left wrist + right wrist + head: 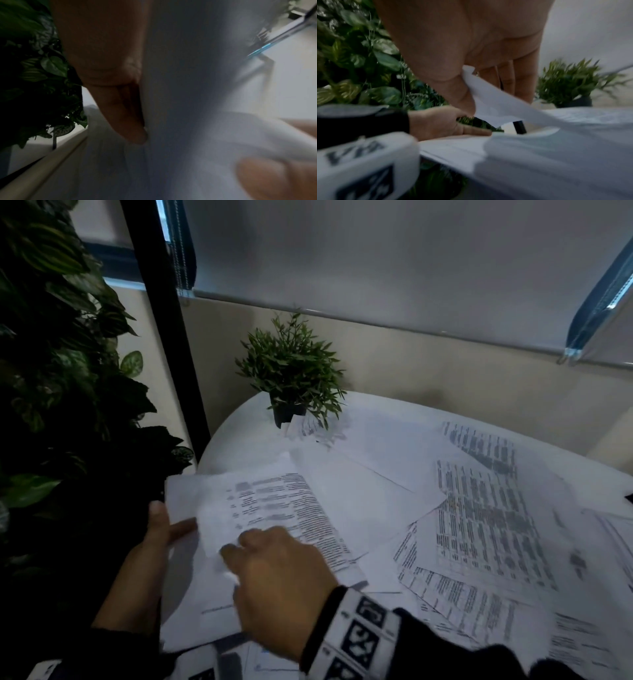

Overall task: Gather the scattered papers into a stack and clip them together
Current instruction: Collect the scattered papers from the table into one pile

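Observation:
Many printed white papers lie scattered and overlapping on a round white table. At the table's left edge my left hand grips a small stack of sheets, thumb on top and fingers underneath; the sheets fill the left wrist view. My right hand pinches a printed sheet by its near corner and holds it over that stack. In the right wrist view the sheet is pinched between thumb and fingers, with the left hand below. No clip is visible.
A small potted plant stands at the back of the table, with papers touching its pot. A wall of large leafy plants and a black post stand close on the left. A dark object peeks in at the right edge.

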{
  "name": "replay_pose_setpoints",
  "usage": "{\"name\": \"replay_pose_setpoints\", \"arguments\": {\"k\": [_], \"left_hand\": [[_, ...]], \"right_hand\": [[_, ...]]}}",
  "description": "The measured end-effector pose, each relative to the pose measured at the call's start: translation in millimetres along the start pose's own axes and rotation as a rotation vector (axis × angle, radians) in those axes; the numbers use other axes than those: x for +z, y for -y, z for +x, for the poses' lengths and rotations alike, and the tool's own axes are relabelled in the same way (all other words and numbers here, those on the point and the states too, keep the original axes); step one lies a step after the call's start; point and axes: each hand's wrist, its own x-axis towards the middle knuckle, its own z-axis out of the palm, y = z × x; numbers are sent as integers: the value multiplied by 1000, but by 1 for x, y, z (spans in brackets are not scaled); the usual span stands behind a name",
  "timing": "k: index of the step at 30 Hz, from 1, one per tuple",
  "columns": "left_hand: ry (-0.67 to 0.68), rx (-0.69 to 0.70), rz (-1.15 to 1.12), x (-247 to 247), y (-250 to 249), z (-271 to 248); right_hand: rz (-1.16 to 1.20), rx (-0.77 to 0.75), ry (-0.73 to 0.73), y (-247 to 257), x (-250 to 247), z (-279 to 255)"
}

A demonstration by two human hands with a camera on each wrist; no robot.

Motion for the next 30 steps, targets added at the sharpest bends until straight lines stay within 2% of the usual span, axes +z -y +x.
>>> {"name": "replay_pose_setpoints", "arguments": {"k": [1,2,3,4,6,7,8,9,11,13,16,19,21,23,25,26,28,29,30], "left_hand": [[72,-63,-57,-4,0,-1],[116,-66,-55,-5,1,-2],[109,-8,54,-6,3,-3],[27,98,198,-7,5,-1],[-171,234,360,-6,6,2],[-213,241,397,-8,9,6],[-229,240,415,-7,9,8],[-223,241,411,-9,11,10],[-219,231,404,-9,7,8],[-215,262,395,-7,5,11],[-187,291,374,0,1,9],[-175,246,275,1,5,10],[-158,262,306,0,8,8],[-142,302,341,-2,11,9],[-121,333,345,-1,9,8],[-114,354,335,0,7,7],[-108,402,304,1,6,8],[-102,421,290,0,6,9],[-97,429,275,1,5,8]], "right_hand": [[51,-43,61,5,5,3],[131,-94,112,6,5,6],[222,-126,149,3,1,9],[320,-103,156,-5,-5,13],[499,146,27,-45,-18,29],[460,315,-79,-78,-23,39],[291,475,-145,-114,-30,45],[75,626,-144,-152,-35,47],[-208,870,55,-215,-36,38],[-209,974,257,-247,-29,27],[-228,864,280,-248,-27,20],[-421,749,252,-234,-30,17],[-505,736,248,-223,-33,15],[-443,776,160,-213,-44,13],[-263,790,-86,-210,-62,7],[-146,748,-235,-206,-74,1],[163,580,-520,-193,-99,-14],[362,482,-589,-180,-111,-22],[600,370,-597,-165,-122,-30]]}}
